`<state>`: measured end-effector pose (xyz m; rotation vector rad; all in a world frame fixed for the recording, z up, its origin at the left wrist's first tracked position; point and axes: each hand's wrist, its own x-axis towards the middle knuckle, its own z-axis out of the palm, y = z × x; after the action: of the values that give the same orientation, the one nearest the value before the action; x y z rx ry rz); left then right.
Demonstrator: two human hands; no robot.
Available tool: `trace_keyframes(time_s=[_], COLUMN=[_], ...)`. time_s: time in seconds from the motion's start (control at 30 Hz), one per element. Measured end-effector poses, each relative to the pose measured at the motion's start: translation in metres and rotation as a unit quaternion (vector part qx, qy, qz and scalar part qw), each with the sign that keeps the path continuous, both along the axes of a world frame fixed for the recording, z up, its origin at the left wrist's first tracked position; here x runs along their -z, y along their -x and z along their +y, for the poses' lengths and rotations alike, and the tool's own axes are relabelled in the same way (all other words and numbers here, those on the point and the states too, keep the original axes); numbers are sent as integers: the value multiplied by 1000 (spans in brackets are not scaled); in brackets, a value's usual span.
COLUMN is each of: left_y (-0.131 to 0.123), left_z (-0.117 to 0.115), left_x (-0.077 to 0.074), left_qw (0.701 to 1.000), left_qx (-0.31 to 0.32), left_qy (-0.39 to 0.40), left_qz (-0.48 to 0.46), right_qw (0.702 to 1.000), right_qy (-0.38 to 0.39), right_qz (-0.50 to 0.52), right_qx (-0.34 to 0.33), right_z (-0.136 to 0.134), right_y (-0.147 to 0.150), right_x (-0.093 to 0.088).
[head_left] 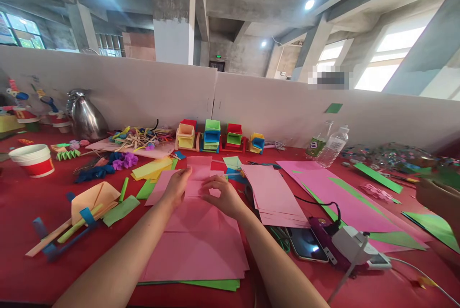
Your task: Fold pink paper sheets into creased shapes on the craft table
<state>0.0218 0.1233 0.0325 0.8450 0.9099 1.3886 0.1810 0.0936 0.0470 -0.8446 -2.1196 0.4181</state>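
A piece of pink paper (199,168), with a crease across it, is held up above a stack of pink sheets (201,250) in front of me. My left hand (178,186) is closed on the paper's left edge. At its lower right, my right hand (222,194) has bent fingers, with the fingertips pressed on the same paper. Green paper (215,284) sticks out from under the stack's near edge.
To the right are another pink stack (275,198), a phone (307,243) and a power strip (327,231) with cables. Folded paper boxes (212,131) stand at the back. A paper chair-like model (91,202) and paper cups (34,159) are left. Another person's hand (436,202) is far right.
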Motion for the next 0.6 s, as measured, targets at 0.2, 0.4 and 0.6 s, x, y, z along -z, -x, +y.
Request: trace_keyframes(time_s=[0.2, 0.4, 0.6], left_y=[-1, 0, -12], left_z=[-3, -3, -11], left_x=[-1, 0, -1], left_qw=[999, 994, 983], left_qx=[22, 72, 152], left_qy=[27, 63, 24], left_qz=[-16, -46, -96], right_qw=[999, 994, 980], right_qy=[-29, -94, -53], right_qz=[-10, -38, 39], right_qx=[22, 48, 186], right_z=[-2, -6, 1], right_y=[0, 3, 6], right_x=[-2, -5, 2])
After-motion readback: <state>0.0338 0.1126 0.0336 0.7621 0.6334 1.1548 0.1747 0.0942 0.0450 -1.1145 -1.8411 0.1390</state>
